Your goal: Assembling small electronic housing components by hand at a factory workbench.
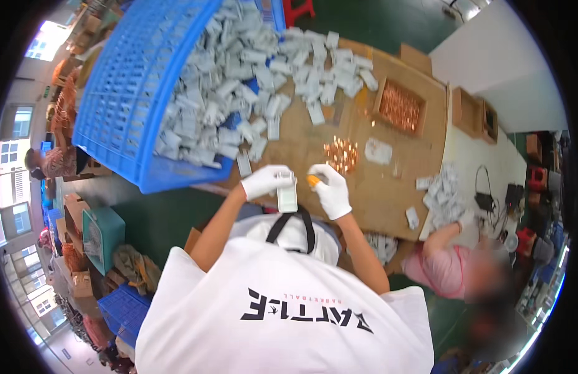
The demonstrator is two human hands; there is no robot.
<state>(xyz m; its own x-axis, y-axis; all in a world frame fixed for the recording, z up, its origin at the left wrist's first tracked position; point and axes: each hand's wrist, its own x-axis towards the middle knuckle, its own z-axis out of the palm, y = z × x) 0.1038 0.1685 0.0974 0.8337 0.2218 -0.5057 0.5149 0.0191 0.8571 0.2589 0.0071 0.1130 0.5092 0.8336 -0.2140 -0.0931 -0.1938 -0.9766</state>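
My left hand (264,182), in a white glove, is closed on the upper end of a white rectangular plastic casing (287,199), which hangs down near the table's front edge. To its right, my white-gloved right hand (334,193) pinches a small orange-yellow piece (312,181), too small to make out its kind. The two hands are a short way apart. Just beyond them lies a loose heap of small shiny copper-coloured metal parts (342,156) on the brown table (363,193). Many similar white casings (239,81) are piled beyond my left hand.
A large blue plastic crate (127,93) lies tipped at the left, casings spilling out. A box of copper-coloured parts (400,107) stands at the far right, near a white flat piece (378,151). At right, a person in pink (444,268) works beside more casings (443,193).
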